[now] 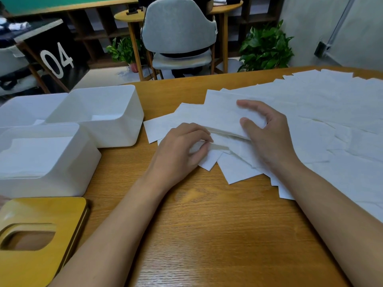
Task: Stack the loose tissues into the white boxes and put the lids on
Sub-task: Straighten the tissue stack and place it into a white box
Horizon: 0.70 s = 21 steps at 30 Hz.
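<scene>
On the wooden table (207, 224) the loose tissues (323, 112) lie in an overlapping sheet across the right half, reaching from the far edge to the near right. Both hands work at the left end of this spread, close together but not touching. The right hand (267, 133) arches over a small stack of tissues (221, 114). Its fingers are curled onto the top and its thumb is pressed against the near edge, so it grips the stack, whose near edge is lifted a little off the sheets beneath. The left hand (182, 148) sits just beside it, fingers curled. It pinches the edge of the tissues lying under that stack between fingertips and thumb. Three white boxes, all without lids, stand to the left. The near box (68, 175) holds a flat layer of tissues, and the far box (116, 131) stands just behind it and nearest the hands. The third box (24, 106) is at the far left, and what it holds cannot be told. A wooden lid (45, 212) with a rounded slot lies flat at the near left corner, in front of the near box. Beyond the table are a grey chair (178, 27), green plants (267, 46) and a black block marked 04 (56, 59).
</scene>
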Available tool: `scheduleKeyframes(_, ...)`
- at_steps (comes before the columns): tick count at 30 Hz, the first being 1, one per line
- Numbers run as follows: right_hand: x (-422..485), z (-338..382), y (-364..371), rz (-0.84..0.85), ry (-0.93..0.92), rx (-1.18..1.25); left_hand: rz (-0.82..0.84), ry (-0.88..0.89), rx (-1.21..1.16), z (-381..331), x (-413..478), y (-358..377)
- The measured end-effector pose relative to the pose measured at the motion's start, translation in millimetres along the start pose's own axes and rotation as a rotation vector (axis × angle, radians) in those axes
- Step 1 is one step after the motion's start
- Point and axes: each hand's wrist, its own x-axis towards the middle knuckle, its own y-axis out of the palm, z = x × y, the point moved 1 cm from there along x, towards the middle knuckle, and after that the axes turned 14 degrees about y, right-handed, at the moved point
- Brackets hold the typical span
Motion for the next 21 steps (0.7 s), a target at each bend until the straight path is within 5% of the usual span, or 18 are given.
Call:
scheduleKeyframes(8, -1, -3, 2, 0.040, -0.001, 0.004, -0.243, -0.149, -0.140, -16, 2, -18)
scheduleKeyframes(13, -8, 7, 6, 0.237, -0.016, 0.099, -0.409, -0.322, -0.327, -11, 4, -24)
scheduleKeyframes(21, -14, 8, 9, 0.248, -0.085, 0.028, -0.415, -0.531, -0.582, -12, 7, -27)
